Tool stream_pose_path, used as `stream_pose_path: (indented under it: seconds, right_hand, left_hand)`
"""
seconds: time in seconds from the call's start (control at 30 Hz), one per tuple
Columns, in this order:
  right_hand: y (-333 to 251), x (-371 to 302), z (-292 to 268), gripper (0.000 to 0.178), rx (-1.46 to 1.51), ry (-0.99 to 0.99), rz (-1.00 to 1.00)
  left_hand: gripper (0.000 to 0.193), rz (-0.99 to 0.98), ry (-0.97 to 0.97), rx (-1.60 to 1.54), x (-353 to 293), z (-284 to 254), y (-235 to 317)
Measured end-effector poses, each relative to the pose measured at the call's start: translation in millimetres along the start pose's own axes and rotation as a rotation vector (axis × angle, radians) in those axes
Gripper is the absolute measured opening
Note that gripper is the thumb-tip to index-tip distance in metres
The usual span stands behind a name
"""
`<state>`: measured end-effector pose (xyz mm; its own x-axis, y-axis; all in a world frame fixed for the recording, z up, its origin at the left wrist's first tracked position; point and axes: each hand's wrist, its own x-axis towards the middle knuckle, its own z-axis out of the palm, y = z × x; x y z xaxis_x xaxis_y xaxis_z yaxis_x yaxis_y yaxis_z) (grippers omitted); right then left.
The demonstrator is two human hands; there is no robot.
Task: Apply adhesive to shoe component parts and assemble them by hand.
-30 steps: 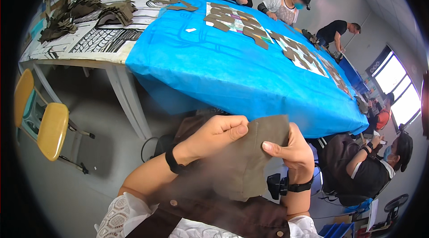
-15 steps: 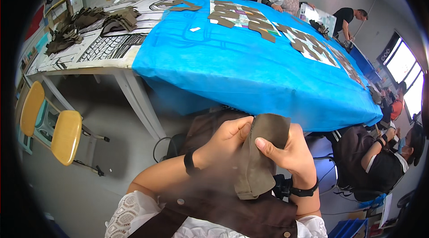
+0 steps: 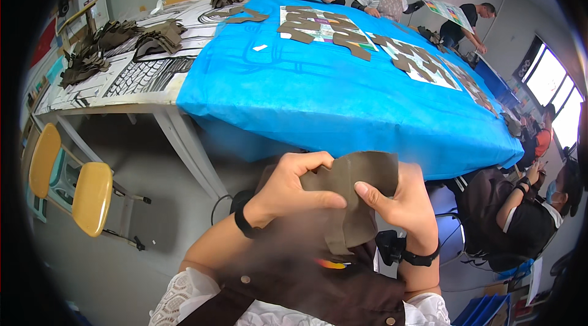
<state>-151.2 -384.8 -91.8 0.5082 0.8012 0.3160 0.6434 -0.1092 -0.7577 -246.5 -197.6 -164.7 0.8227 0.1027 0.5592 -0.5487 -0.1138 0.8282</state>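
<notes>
An olive-brown fabric piece (image 3: 360,227) with a seam or fold line hangs between my two hands above my lap. My left hand (image 3: 285,188) grips its left edge, thumb across the front and fingers partly hidden behind the cloth. On the other side my right hand (image 3: 411,206) pinches it, thumb pressed on the front and the fingers out of sight behind. The lower end of the cloth dangles in front of my dark apron (image 3: 294,283).
Ahead stands a table under a blue cover (image 3: 294,93), with printed sheets (image 3: 334,37) bearing brown fabric pieces. Brown fabric piles (image 3: 162,38) lie on the white table at left. A yellow chair (image 3: 92,200) stands left. Co-workers are across the table and at right.
My left thumb has stretched out over the front of the fabric, and the cloth has turned and spread wider at the top. Across the table, a co-worker has raised a printed sheet.
</notes>
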Motion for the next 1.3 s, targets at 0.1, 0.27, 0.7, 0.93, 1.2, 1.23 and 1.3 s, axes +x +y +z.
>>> stream_pose_path:
  seconds: [0.1,0.27,0.7,0.93,1.2,1.23,1.3]
  right_hand:
    - [-6.1,-2.6,1.6,0.028,-0.129,0.072,-0.049]
    - [-9.3,-7.1,15.6,0.024,-0.352,0.220,-0.127]
    - [12.6,-12.4,15.8,0.053,-0.258,0.220,-0.019]
    - [6.8,-14.2,30.5,0.038,-0.511,0.199,-0.023]
    - [22.8,-6.9,18.7,0.045,-0.393,0.154,0.033]
    - [22.7,-8.5,17.7,0.045,-0.554,0.151,0.083]
    - [22.1,-10.0,20.4,0.045,-0.537,0.191,0.010]
  left_hand:
    - [0.026,-0.057,0.071,0.148,2.7,-0.1,21.7]
    - [0.023,-0.087,0.286,0.369,-1.6,13.0,34.8]
    - [0.019,-0.218,0.330,0.176,-7.7,23.1,26.0]
    - [0.014,-0.153,0.432,0.155,-9.6,25.1,14.9]
    - [0.015,0.111,0.557,0.378,-9.0,41.3,12.1]
    - [0.016,0.025,0.455,0.391,-9.0,37.2,11.8]
    - [0.018,-0.143,0.252,0.418,-10.2,31.6,9.8]
